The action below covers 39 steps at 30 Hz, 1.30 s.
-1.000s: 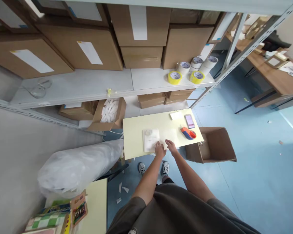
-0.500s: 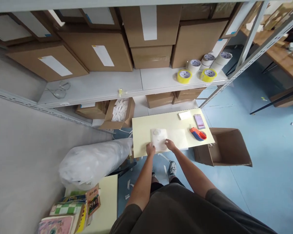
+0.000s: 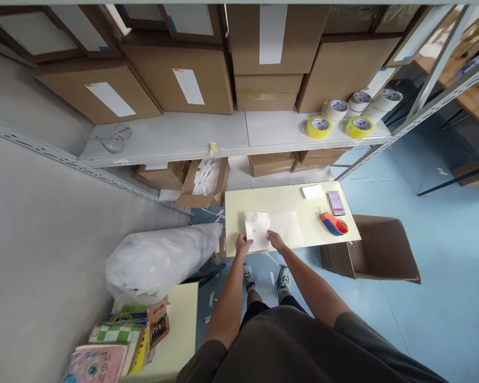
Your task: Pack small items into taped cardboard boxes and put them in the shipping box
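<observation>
A white, flat packet (image 3: 257, 230) lies near the front edge of the pale yellow table (image 3: 235, 205), with a white sheet (image 3: 286, 229) spreading out to its right. My left hand (image 3: 243, 245) grips the packet's lower left edge between thumb and fingers. At the right edge of the packet, my right hand (image 3: 275, 240) has its fingers pressed on it. Farther right on the table are a red and blue tape dispenser (image 3: 333, 224), a blurred purple item (image 3: 336, 203) and a small white stack (image 3: 312, 192).
An open cardboard box (image 3: 383, 247) stands on the floor at the right. Behind the table, a shelf (image 3: 175, 133) holds cartons and tape rolls (image 3: 319, 127). A large plastic bag (image 3: 159, 260) and several books (image 3: 99, 361) are at the left.
The camera view has shifted, so the scene sits a little farther right. The packet now lies over more to the left on the sheet, with both hands still at its edges.
</observation>
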Available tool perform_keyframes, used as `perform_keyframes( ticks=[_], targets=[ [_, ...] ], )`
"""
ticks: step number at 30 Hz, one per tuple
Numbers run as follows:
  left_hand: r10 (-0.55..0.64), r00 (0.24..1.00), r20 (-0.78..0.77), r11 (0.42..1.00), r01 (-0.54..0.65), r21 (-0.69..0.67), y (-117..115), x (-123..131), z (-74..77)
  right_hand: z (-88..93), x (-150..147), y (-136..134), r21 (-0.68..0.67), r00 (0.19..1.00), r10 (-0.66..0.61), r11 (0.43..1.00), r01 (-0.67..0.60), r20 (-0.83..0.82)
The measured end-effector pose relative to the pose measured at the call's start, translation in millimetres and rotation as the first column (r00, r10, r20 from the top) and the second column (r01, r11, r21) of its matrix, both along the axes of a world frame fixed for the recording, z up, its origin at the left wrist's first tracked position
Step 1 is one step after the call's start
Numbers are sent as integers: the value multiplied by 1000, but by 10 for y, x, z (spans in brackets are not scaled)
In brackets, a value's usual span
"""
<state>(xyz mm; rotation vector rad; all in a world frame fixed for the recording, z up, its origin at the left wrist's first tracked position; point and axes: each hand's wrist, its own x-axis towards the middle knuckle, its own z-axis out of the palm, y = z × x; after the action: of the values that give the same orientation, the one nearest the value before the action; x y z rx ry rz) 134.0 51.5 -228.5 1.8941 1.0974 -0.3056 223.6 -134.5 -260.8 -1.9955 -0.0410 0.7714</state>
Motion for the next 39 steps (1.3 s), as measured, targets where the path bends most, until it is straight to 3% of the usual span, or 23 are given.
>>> perform_keyframes(
  ticks=[3,6,9,13,17,22,26,30,33,36,39],
  targets=[
    [-16,999,45,999,15,29,2,-30,167,-9,-30,190,-50,999,42,998,-43,-20],
    [-64,997,36,994,60,92,-119,40,361,13,17,169,-88,999,47,995,-49,-25],
    [-106,994,3,983,104,153,-342,169,540,64,126,-96,-106,999,12,994,-16,-32],
    [-187,982,-31,958,189,217,-783,403,680,145,264,-650,-70,997,-78,995,76,-29],
    [-316,949,-23,916,311,255,-1342,704,622,193,368,-1142,74,974,-223,972,224,-32],
    [-515,853,-81,847,521,107,-1806,927,362,219,509,-1524,70,952,-306,949,306,-9],
    [-517,856,-27,846,515,135,-1728,863,206,212,563,-1667,72,966,-247,965,252,-75],
    [-298,953,59,945,285,161,-1405,703,121,149,532,-1575,115,970,-175,974,196,-169],
    [-82,993,86,996,85,-41,-1158,589,60,82,479,-1377,132,968,-161,973,188,-191],
    [83,989,123,957,-45,-287,-951,497,-1,24,447,-1149,136,970,-172,971,196,-175],
    [207,962,176,905,-120,-408,-721,423,-65,-16,461,-884,164,970,-160,968,191,-184]
  ],
)
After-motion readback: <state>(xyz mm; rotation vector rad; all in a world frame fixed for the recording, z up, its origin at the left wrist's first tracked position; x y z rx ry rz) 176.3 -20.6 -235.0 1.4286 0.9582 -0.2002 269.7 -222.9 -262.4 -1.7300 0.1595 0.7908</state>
